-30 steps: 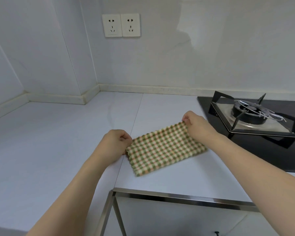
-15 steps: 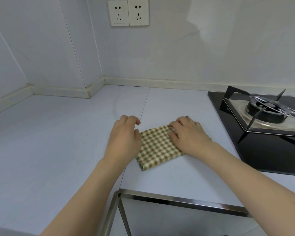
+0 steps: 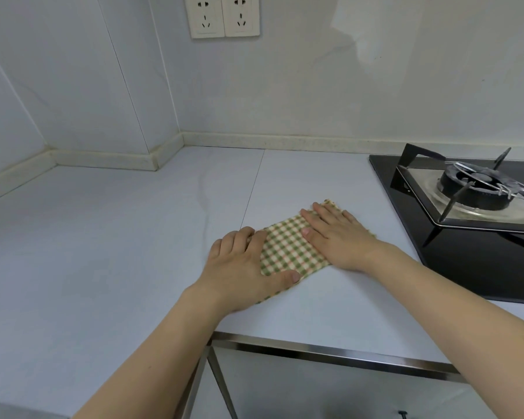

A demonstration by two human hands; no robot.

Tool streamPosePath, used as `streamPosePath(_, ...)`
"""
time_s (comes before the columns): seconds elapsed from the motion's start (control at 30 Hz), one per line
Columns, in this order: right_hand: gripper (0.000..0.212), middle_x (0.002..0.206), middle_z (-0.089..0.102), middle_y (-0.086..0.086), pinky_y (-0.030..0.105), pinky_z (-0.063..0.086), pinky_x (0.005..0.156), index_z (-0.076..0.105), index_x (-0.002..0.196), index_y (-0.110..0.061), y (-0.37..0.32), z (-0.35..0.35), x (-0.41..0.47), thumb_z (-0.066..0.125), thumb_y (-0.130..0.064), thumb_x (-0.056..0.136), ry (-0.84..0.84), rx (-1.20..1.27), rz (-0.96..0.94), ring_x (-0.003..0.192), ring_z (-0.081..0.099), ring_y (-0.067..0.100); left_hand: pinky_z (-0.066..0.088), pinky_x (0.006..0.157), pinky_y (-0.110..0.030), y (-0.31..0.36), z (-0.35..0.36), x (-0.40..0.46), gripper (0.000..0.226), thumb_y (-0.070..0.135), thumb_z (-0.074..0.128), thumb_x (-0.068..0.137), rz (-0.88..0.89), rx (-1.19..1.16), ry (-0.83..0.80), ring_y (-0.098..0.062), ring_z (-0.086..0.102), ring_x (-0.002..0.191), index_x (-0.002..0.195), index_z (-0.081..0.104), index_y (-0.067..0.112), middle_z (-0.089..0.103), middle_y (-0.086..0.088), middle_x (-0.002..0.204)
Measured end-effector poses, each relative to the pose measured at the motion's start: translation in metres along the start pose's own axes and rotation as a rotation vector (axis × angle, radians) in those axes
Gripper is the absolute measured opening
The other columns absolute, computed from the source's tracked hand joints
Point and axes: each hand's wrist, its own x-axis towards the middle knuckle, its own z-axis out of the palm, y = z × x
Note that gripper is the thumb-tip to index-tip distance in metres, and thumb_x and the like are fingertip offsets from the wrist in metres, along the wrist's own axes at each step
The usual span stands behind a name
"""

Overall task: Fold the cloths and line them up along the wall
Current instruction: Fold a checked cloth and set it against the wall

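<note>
Under the flattened fingers (image 3: 316, 213) of the right hand (image 3: 339, 237) and the extended fingers of the left hand (image 3: 242, 261), the folded green-checked cloth (image 3: 288, 249) is pressed flat on the pale countertop (image 3: 118, 237), well short of the wall (image 3: 315, 86), with nothing gripped or pinched by either hand. If pressure is released unevenly or the cloth is slid toward the wall by one edge, the layers could be expected to spring open or skew, and a drift to the right would bring it against the black gas hob (image 3: 466, 213). Beyond the cloth, a cream upstand (image 3: 270, 140) is seen along the wall, a double socket (image 3: 224, 16) above it, and a steel frame edge (image 3: 330, 352) at the near side.
</note>
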Motion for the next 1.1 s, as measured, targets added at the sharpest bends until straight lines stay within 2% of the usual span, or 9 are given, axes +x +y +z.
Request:
streamPosePath(0.2,0.058,0.161,-0.008,-0.010,0.034,-0.008,0.119,0.002,0.153,-0.037,0.013,-0.004,0.010,0.013,-0.056,0.099,0.007,-0.012,-0.059,0.146,-0.013,0.008,0.006,0.116,-0.035,0.004,0.005,-0.002,0.106,0.095,0.018,0.066,-0.008,0.051,0.083,-0.016,0.009,0.141,0.152,0.008,0.033,0.015,0.008,0.152)
streamPosePath(0.37,0.059,0.162,-0.006,-0.007,0.037,-0.010,0.119,0.006,0.154,-0.032,0.014,-0.005,0.009,0.014,-0.054,0.100,0.038,-0.012,-0.078,0.147,-0.011,0.009,0.008,0.115,-0.033,0.004,0.008,-0.001,0.076,0.056,-0.005,0.088,-0.004,0.031,0.166,-0.015,0.013,0.139,0.153,0.017,0.025,0.021,0.004,0.154)
streamPosePath(0.43,0.056,0.162,0.004,0.000,0.040,-0.006,0.120,0.017,0.153,-0.023,0.006,-0.004,0.000,0.023,-0.043,0.102,0.217,-0.036,-0.074,0.149,-0.001,0.016,0.012,0.115,-0.031,0.001,0.009,-0.001,0.065,0.043,0.007,0.093,-0.003,0.007,0.192,-0.014,0.018,0.137,0.153,0.021,0.024,0.026,0.005,0.152)
streamPosePath(0.53,0.045,0.149,0.038,0.007,0.039,0.021,0.115,0.045,0.141,-0.013,-0.019,0.009,-0.034,0.046,-0.026,0.098,0.506,0.041,-0.169,0.137,0.034,0.027,0.020,0.114,-0.031,0.000,0.009,-0.003,0.050,0.032,0.024,0.101,-0.008,-0.035,0.219,-0.016,0.027,0.134,0.150,0.029,0.023,0.032,0.006,0.150)
streamPosePath(0.6,0.037,0.140,0.048,0.000,0.031,0.030,0.107,0.053,0.135,-0.017,-0.030,0.019,-0.054,0.044,-0.028,0.100,0.438,0.121,-0.226,0.126,0.044,0.022,0.024,0.112,-0.032,0.004,0.005,-0.009,0.048,0.028,0.027,0.102,-0.010,-0.040,0.216,-0.018,0.031,0.131,0.149,0.031,0.022,0.034,0.006,0.149)
streamPosePath(0.8,0.038,0.141,0.045,-0.001,0.032,0.024,0.105,0.053,0.133,-0.026,-0.028,0.004,-0.080,0.037,-0.017,0.099,0.327,-0.007,-0.049,0.127,0.039,0.021,0.027,0.109,-0.035,0.015,-0.010,-0.041,0.052,0.026,0.025,0.100,-0.048,-0.003,0.083,-0.025,0.030,0.127,0.151,0.028,0.023,0.031,0.002,0.152)
streamPosePath(0.9,0.042,0.133,0.049,0.003,0.036,0.034,0.102,0.059,0.126,-0.017,-0.038,0.007,-0.108,0.047,-0.005,0.087,0.383,0.042,-0.216,0.120,0.043,0.025,0.024,0.110,-0.034,0.015,-0.016,-0.061,0.061,0.029,0.028,0.092,-0.058,-0.016,-0.026,-0.023,0.025,0.129,0.153,0.023,0.024,0.027,0.003,0.152)
streamPosePath(1.0,0.037,0.118,0.057,-0.003,0.033,0.043,0.096,0.064,0.115,-0.017,-0.051,0.024,-0.139,0.052,-0.023,0.081,0.384,0.107,-0.478,0.109,0.051,0.019,0.022,0.108,-0.031,0.015,-0.026,-0.080,0.083,0.037,0.031,0.072,-0.051,-0.024,-0.154,-0.021,0.019,0.128,0.153,0.016,0.024,0.024,0.004,0.150)
streamPosePath(1.1,0.050,0.114,0.054,-0.009,0.028,0.041,0.096,0.060,0.110,-0.022,-0.060,0.037,-0.159,0.055,-0.059,0.076,0.359,0.023,-0.440,0.106,0.049,0.012,0.022,0.107,-0.029,0.016,-0.031,-0.096,0.092,0.045,0.044,0.070,-0.009,0.028,-0.196,-0.018,0.017,0.130,0.153,0.013,0.024,0.024,0.005,0.146)
